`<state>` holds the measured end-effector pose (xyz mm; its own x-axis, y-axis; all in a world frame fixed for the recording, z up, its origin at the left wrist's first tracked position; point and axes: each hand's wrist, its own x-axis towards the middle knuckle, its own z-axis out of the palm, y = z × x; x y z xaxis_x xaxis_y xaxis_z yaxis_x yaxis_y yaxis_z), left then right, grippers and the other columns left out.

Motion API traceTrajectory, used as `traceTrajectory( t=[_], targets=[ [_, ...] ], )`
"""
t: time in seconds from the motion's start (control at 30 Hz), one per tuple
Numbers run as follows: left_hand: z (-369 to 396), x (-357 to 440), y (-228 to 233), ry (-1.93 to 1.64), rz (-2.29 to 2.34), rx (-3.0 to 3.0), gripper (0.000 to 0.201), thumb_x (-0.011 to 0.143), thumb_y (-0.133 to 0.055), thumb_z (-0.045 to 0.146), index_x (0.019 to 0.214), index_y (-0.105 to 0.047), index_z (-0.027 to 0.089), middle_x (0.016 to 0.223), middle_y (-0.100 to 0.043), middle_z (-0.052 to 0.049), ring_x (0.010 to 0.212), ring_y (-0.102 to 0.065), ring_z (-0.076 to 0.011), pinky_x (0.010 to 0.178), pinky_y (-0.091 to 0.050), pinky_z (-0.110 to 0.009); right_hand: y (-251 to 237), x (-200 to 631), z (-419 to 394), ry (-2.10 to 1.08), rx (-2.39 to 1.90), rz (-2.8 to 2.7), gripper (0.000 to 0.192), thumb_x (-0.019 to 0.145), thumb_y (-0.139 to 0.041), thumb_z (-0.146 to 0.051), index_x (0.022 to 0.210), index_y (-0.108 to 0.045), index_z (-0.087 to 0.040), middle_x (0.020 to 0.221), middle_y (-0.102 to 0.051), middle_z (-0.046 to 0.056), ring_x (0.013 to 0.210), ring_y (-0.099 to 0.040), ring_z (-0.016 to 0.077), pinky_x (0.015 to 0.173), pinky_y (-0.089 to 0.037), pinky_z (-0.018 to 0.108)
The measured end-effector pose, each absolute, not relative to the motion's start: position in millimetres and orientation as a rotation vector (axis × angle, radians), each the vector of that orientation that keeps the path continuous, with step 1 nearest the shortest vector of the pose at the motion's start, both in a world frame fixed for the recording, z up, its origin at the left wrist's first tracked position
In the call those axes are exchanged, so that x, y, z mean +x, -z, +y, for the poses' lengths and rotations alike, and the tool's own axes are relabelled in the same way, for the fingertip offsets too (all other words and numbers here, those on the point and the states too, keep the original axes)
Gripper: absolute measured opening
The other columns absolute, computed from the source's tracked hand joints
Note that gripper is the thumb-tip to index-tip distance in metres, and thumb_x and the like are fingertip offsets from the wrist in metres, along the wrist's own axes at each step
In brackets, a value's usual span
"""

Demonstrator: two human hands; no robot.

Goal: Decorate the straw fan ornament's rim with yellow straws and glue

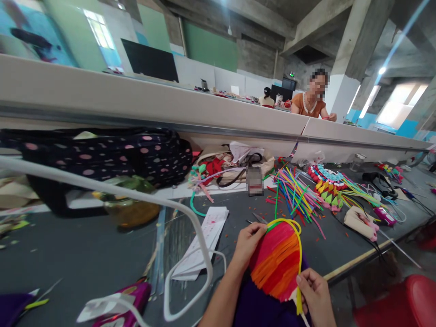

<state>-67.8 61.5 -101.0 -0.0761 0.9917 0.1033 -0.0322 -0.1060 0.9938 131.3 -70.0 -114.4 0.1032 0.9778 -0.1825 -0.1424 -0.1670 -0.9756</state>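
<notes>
A rounded, leaf-shaped craft piece (275,259) with pink, orange and red bands is held up over a dark purple cloth (255,299). A bendy yellow strip (300,254) runs along its top and right edge, with a loop at the top; a bit of green shows beside it at the upper left. My left hand (250,243) pinches the piece's upper left edge. At the lower right, my right hand (312,288) pinches the yellow strip near a pale stem (304,320). Just beyond my left hand lies what looks like a pair of scissors (259,218), partly hidden.
Coloured strips (296,190) are heaped beyond my hands, beside a beaded ornament (329,179). A white cable (190,211) arches across the left, near folded paper (202,240), a glass pot (131,211) and a dotted bag (102,159). Behind the partition a person (308,104) sits.
</notes>
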Motion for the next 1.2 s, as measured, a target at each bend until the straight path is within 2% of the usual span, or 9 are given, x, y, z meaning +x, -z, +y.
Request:
traceTrajectory(
  t=[0.2, 0.4, 0.6, 0.8, 1.2],
  targets=[
    [60.7, -68.5, 100.4, -1.380, 1.174, 1.201, 0.027, 0.067, -0.069, 0.044, 0.065, -0.074, 0.018, 0.070, -0.068, -0.004, 0.069, -0.059, -0.0195, 0.065, -0.043, -0.026, 114.1, 130.6, -68.5, -1.356, -1.298, -0.941, 0.051, 0.067, -0.069, -0.066, 0.067, -0.054, -0.017, 0.042, -0.045, -0.008, 0.031, -0.032, 0.0034, 0.030, -0.023, 0.014],
    [60.1, -68.2, 98.7, -1.396, 1.175, 1.162, 0.026, 0.065, -0.070, 0.043, 0.065, -0.074, 0.018, 0.068, -0.069, -0.004, 0.068, -0.059, -0.0197, 0.064, -0.043, -0.027, 110.1, 128.3, -67.5, -1.347, -1.298, -0.894, 0.052, 0.065, -0.071, -0.064, 0.064, -0.049, -0.018, 0.044, -0.036, -0.010, 0.036, -0.026, 0.0022, 0.033, -0.019, 0.013],
    [59.8, -67.4, 100.9, -1.422, 1.199, 1.134, 0.022, 0.066, -0.069, 0.039, 0.067, -0.074, 0.017, 0.069, -0.068, -0.003, 0.069, -0.058, -0.0186, 0.066, -0.043, -0.027, 103.6, 135.9, -66.6, -1.305, -1.316, -0.963, 0.046, 0.071, -0.069, -0.060, 0.069, -0.056, -0.015, 0.047, -0.043, -0.008, 0.038, -0.033, 0.0033, 0.034, -0.025, 0.014],
    [60.2, -67.2, 101.9, -1.419, 1.208, 1.114, 0.022, 0.065, -0.069, 0.039, 0.067, -0.073, 0.017, 0.071, -0.069, -0.004, 0.070, -0.058, -0.0185, 0.067, -0.043, -0.026, 100.5, 134.6, -66.3, -1.286, -1.309, -0.982, 0.044, 0.071, -0.071, -0.057, 0.067, -0.056, -0.015, 0.047, -0.042, -0.008, 0.037, -0.033, 0.0039, 0.033, -0.026, 0.014],
    [56.3, -65.4, 94.1, -1.389, 1.164, 1.054, 0.024, 0.062, -0.071, 0.040, 0.066, -0.071, 0.016, 0.068, -0.067, -0.003, 0.065, -0.056, -0.0170, 0.062, -0.040, -0.024, 97.7, 143.2, -68.8, -1.348, -1.288, -0.999, 0.041, 0.073, -0.071, -0.053, 0.072, -0.061, -0.014, 0.052, -0.049, -0.005, 0.039, -0.036, 0.0041, 0.035, -0.028, 0.015]
  ],
)
